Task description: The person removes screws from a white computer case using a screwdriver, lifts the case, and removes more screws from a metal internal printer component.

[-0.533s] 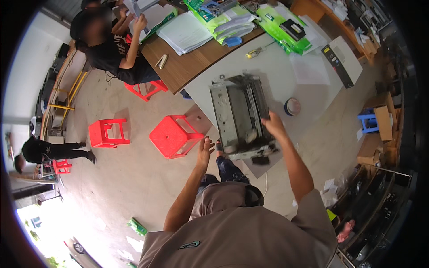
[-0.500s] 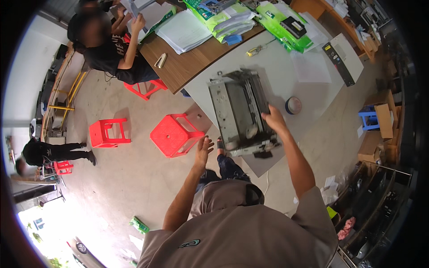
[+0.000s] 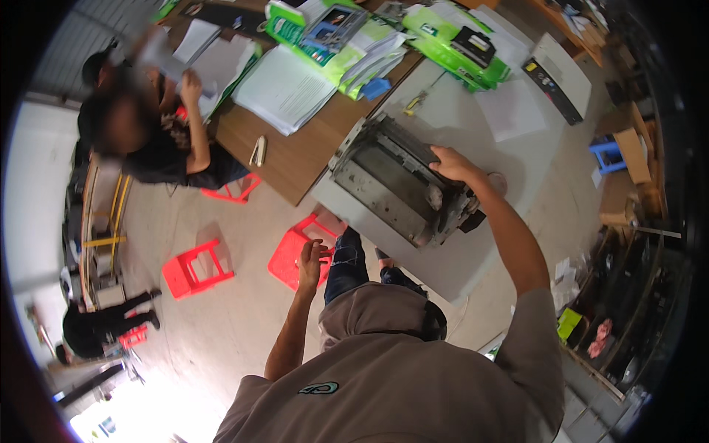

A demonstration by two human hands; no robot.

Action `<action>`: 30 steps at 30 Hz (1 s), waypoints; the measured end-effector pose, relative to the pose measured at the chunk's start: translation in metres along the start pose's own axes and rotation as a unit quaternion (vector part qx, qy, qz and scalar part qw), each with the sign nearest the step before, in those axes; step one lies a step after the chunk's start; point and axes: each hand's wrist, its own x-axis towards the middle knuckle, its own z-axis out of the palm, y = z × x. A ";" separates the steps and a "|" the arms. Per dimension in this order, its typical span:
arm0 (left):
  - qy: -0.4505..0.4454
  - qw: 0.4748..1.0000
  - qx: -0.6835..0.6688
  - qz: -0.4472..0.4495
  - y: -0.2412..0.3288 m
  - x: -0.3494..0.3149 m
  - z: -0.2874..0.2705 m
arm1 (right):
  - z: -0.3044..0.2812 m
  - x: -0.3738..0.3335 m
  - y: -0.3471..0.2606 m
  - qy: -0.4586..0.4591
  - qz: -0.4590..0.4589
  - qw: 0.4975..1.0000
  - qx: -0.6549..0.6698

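Note:
On the grey table stands an open grey metal and plastic frame [image 3: 391, 181], like a stripped printer chassis, with a hollow middle and dusty inner panels. My right hand [image 3: 456, 165] grips its right upper edge, fingers bent over the rim. Left of the frame, my left hand [image 3: 313, 258] hangs in the air above a red stool [image 3: 284, 255], holding nothing, its fingers loosely apart. Behind my right forearm a round roll [image 3: 498, 181] is partly hidden.
A screwdriver with a yellow handle [image 3: 415, 103] lies beyond the frame. Paper stacks [image 3: 284, 88], a stapler [image 3: 258, 150] and green packs [image 3: 443, 40] cover the far side. At the right stands a white box-shaped device [image 3: 565, 77]. Two people [image 3: 159, 151] sit at the far left; another red stool [image 3: 196, 269] stands nearer.
The frame has turned on the table, its top swinging left, with my right hand still on it. My left hand has drawn left, away from it. My view has shifted.

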 end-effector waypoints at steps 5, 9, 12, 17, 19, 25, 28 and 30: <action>-0.034 0.982 0.079 0.170 0.060 0.105 0.011 | -0.032 -0.057 -0.095 0.102 0.171 0.965 -0.171; -0.018 0.973 0.097 0.206 0.093 0.177 0.012 | 0.004 -0.079 -0.123 0.134 0.197 0.967 -0.089; -0.064 0.959 0.125 0.248 0.104 0.230 0.026 | 0.049 -0.064 -0.123 0.074 0.279 0.941 -0.175; -0.140 0.934 0.149 0.292 0.105 0.273 0.055 | 0.076 -0.037 -0.118 0.083 0.364 0.913 -0.162; -0.169 0.957 0.102 0.213 0.109 0.280 0.067 | 0.087 -0.037 -0.117 0.092 0.381 0.907 -0.153; -0.084 0.927 0.086 0.354 0.088 0.285 0.074 | 0.034 -0.070 -0.153 0.268 0.245 0.921 0.145; -0.107 0.901 0.076 0.414 0.032 0.314 0.057 | 0.032 -0.104 -0.162 0.347 0.100 0.698 0.619; -0.132 0.887 0.082 0.435 0.014 0.318 0.049 | 0.046 -0.121 -0.161 0.386 0.042 0.607 0.693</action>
